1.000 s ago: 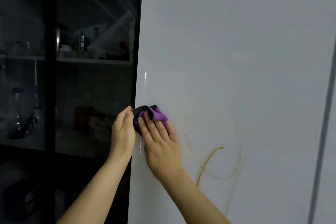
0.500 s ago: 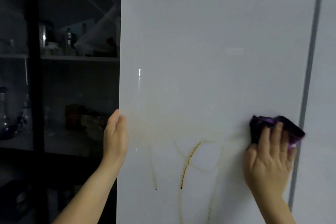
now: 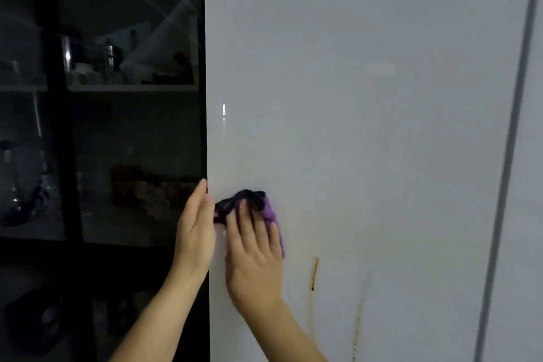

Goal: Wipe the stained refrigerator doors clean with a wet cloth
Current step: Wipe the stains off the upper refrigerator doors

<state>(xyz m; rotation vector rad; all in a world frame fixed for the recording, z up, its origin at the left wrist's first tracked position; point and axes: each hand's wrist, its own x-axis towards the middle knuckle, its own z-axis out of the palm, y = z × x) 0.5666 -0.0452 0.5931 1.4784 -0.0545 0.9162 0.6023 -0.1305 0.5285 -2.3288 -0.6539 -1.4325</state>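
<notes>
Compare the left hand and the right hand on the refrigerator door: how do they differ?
The left hand rests edge-on against the left edge of the refrigerator door, holding no cloth; the right hand lies palm-flat on the door face, pressing the purple cloth. The left hand reaches slightly higher than the right. Both have straight fingers pointing up.

Right hand [image 3: 253, 254] presses cloth [image 3: 269, 210] to door [image 3: 367, 97]; left hand [image 3: 195, 232] touches its edge.

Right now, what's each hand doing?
Left hand: open, resting on the refrigerator door edge.
Right hand: open, pressing the purple cloth flat against it.
</notes>
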